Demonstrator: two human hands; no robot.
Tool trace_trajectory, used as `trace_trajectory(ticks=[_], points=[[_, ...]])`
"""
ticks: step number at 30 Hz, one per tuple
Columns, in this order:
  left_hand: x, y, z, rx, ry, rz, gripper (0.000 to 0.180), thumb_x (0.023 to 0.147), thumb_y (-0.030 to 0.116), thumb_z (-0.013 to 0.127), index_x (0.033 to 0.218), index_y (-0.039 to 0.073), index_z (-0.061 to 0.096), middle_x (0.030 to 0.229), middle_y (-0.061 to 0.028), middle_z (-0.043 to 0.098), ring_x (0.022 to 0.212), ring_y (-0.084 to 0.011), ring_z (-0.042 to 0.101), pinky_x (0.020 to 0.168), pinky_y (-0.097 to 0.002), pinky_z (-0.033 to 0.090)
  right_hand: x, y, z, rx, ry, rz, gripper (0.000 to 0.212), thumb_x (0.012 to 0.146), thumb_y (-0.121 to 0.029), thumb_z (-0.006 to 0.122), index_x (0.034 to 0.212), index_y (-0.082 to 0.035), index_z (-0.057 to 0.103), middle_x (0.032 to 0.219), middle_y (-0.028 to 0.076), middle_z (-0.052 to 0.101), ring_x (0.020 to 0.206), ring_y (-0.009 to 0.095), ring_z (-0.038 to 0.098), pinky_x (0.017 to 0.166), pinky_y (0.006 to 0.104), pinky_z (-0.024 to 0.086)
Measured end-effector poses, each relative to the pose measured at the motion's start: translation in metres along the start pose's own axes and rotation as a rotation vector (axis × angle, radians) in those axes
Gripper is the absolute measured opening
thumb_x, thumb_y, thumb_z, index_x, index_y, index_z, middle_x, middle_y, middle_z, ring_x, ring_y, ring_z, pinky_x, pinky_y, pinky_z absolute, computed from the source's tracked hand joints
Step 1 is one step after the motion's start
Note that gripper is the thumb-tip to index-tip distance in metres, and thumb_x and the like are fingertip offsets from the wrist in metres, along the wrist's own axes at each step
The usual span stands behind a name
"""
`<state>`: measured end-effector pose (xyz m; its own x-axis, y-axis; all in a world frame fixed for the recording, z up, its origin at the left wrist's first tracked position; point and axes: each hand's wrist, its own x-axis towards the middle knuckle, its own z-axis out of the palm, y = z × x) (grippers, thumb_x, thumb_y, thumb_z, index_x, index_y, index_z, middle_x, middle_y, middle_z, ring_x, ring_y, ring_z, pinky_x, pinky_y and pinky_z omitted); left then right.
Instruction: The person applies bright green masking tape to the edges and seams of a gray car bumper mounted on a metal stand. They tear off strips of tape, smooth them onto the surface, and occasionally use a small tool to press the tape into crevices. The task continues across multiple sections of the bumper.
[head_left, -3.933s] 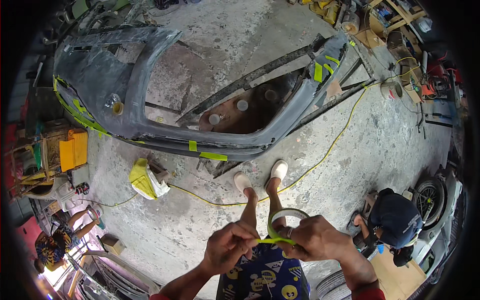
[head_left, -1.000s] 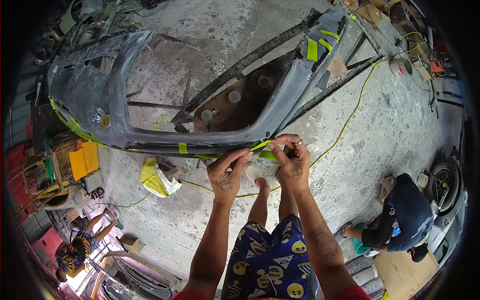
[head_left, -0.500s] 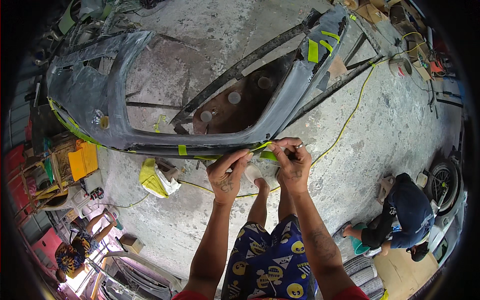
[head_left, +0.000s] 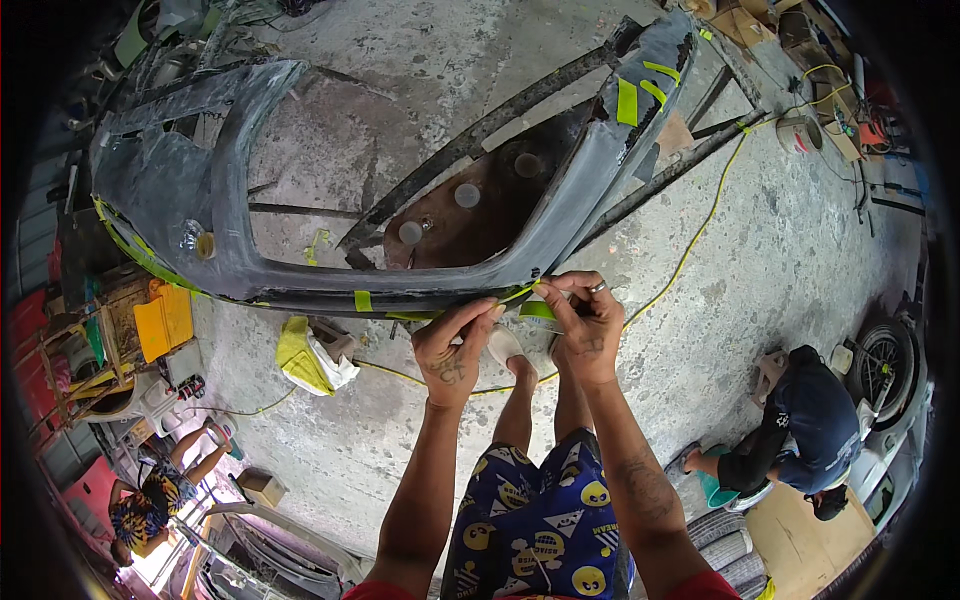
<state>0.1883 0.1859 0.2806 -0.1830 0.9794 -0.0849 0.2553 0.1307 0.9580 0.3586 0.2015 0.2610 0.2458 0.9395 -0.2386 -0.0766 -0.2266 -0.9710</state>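
Note:
A narrow strip of bright yellow-green tape (head_left: 518, 294) stretches between my two hands along the near edge of a large grey car body panel (head_left: 380, 278). My left hand (head_left: 448, 358) is closed in a pinch on the strip's left part. Thumb and fingers of my right hand (head_left: 588, 338) pinch its right part, close against the panel's edge; a ring shows on one finger. The panel has a sanded, patchy grey surface and large openings. A short tape piece (head_left: 362, 301) sits on its near edge left of my hands, and longer strips run round its left end.
A yellow hose (head_left: 690, 255) crosses the concrete floor (head_left: 740, 330). A yellow-and-white sack (head_left: 308, 360) lies below the panel. One person (head_left: 815, 425) crouches at lower right near a wheel (head_left: 885, 362); another person (head_left: 150, 510) is at lower left. Clutter lines the left side.
My hands keep their pinch on the tape and have barely moved. The crouching person at right has shifted slightly, and so has the person at lower left.

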Motion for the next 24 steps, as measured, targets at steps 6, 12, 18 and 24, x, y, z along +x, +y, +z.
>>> trace_trajectory(ticks=[6, 12, 18, 24], points=[[0.002, 0.001, 0.002, -0.035, 0.021, -0.003, 0.016, 0.090, 0.001, 0.078, 0.105, 0.003, 0.078, 0.074, 0.0031, 0.066, 0.061, -0.0025, 0.053, 0.054, -0.0186, 0.039, 0.007, -0.009, -0.006, -0.189, 0.075, 0.156, 0.014, 0.088, -0.006, 0.083, 0.094, -0.003, 0.071, 0.070, -0.005, 0.062, 0.056, -0.001, 0.040, 0.050, 0.0199, 0.031], [0.000, 0.003, 0.000, 0.026, 0.007, -0.059, 0.014, 0.091, 0.003, 0.078, 0.104, 0.001, 0.077, 0.083, -0.0016, 0.074, 0.066, -0.0053, 0.062, 0.062, -0.0213, 0.050, 0.005, -0.014, -0.005, -0.218, -0.001, 0.061, 0.015, 0.086, -0.007, 0.084, 0.097, -0.004, 0.074, 0.063, -0.008, 0.053, 0.052, 0.000, 0.034, 0.048, 0.0208, 0.026], [-0.001, 0.005, 0.008, -0.036, 0.065, -0.075, 0.012, 0.092, 0.007, 0.078, 0.102, 0.001, 0.077, 0.071, 0.0027, 0.066, 0.060, -0.0023, 0.055, 0.054, -0.0187, 0.041, -0.004, -0.017, -0.004, -0.169, -0.126, 0.152, 0.016, 0.089, -0.004, 0.079, 0.104, -0.003, 0.074, 0.071, -0.006, 0.062, 0.057, -0.002, 0.036, 0.052, 0.0183, 0.030], [-0.002, 0.007, 0.007, -0.005, 0.047, -0.045, 0.011, 0.092, 0.005, 0.078, 0.102, 0.000, 0.076, 0.072, 0.0018, 0.066, 0.061, -0.0024, 0.056, 0.054, -0.0186, 0.042, 0.005, -0.013, -0.006, -0.134, -0.159, 0.110, 0.018, 0.087, -0.012, 0.084, 0.100, -0.004, 0.075, 0.066, -0.007, 0.059, 0.055, -0.002, 0.038, 0.048, 0.0201, 0.029]])
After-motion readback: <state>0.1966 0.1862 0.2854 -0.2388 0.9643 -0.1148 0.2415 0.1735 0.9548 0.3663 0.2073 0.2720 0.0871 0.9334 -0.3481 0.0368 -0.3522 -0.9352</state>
